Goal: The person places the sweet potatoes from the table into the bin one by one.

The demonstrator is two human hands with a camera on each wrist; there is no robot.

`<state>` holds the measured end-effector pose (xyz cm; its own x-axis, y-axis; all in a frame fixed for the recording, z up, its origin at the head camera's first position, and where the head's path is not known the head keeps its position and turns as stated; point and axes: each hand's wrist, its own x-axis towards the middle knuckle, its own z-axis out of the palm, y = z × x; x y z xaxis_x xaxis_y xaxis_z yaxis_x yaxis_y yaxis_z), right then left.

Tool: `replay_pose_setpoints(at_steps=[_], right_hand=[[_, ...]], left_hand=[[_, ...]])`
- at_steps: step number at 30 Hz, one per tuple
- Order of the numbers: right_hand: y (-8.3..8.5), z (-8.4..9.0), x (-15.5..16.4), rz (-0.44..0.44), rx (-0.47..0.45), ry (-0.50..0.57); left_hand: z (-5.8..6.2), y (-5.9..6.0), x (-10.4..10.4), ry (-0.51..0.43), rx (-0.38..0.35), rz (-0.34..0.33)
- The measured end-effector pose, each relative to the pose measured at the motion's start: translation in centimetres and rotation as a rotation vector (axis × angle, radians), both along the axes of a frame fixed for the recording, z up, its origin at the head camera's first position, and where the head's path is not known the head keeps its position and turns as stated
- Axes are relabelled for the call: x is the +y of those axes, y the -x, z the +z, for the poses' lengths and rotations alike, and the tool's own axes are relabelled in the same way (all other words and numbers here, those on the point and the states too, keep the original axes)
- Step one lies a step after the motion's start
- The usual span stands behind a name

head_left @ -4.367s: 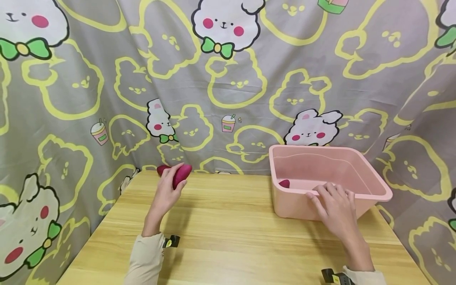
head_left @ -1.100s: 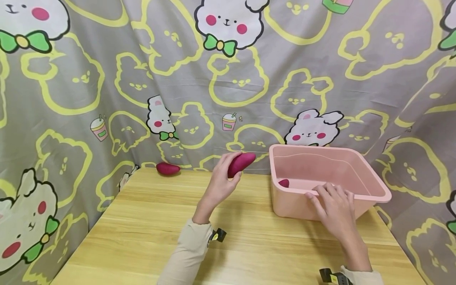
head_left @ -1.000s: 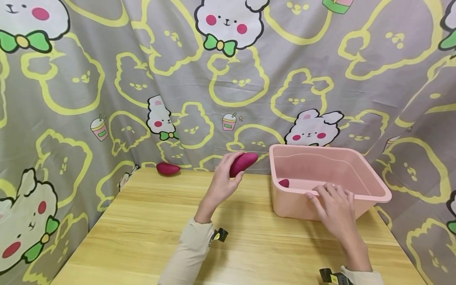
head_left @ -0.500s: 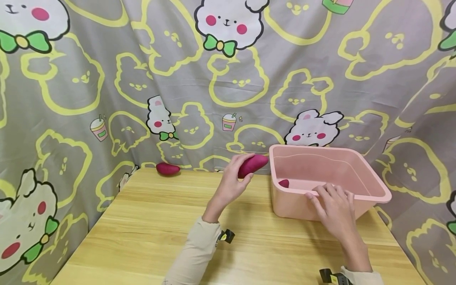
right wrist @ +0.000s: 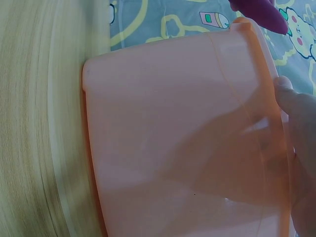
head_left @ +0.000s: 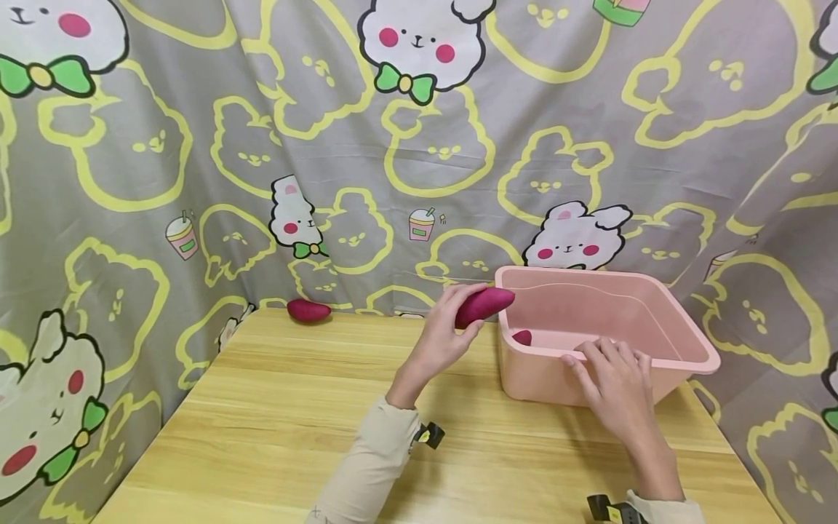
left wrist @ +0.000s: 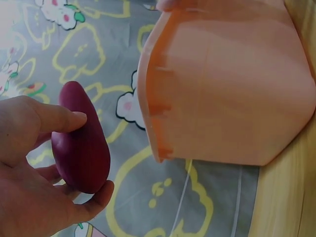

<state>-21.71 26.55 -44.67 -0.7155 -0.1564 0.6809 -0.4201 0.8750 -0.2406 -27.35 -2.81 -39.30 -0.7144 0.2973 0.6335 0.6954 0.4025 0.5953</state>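
My left hand (head_left: 447, 329) grips a purple sweet potato (head_left: 486, 307), its tip overlapping the left rim of the pink plastic bin (head_left: 533, 375) in the head view. The left wrist view shows the thumb on one side of that sweet potato (left wrist: 81, 148) and the other fingers around it, raised beside the bin. With its fingers bent over the front rim and its thumb outside, my right hand (head_left: 615, 389) holds the bin. Inside, the end of another sweet potato (head_left: 522, 337) shows at the left; the front wall hides the rest. A further sweet potato (head_left: 309, 311) lies at the table's back left.
The wooden table (head_left: 294, 407) runs back to a grey patterned curtain (head_left: 353, 94), which also hangs along both sides. The bin stands at the table's right rear, close to the curtain.
My left hand has picked up a sweet potato at the back left and carried it rightward to the bin's left rim. The right hand has stayed on the front rim.
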Motion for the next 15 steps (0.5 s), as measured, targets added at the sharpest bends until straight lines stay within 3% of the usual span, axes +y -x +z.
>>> replay_pose_setpoints(at_steps=[15], right_hand=[[-0.1,0.1,0.0,0.001,-0.007,0.000]], left_hand=[[0.6,-0.2,2.2,0.045,-0.007,-0.043]])
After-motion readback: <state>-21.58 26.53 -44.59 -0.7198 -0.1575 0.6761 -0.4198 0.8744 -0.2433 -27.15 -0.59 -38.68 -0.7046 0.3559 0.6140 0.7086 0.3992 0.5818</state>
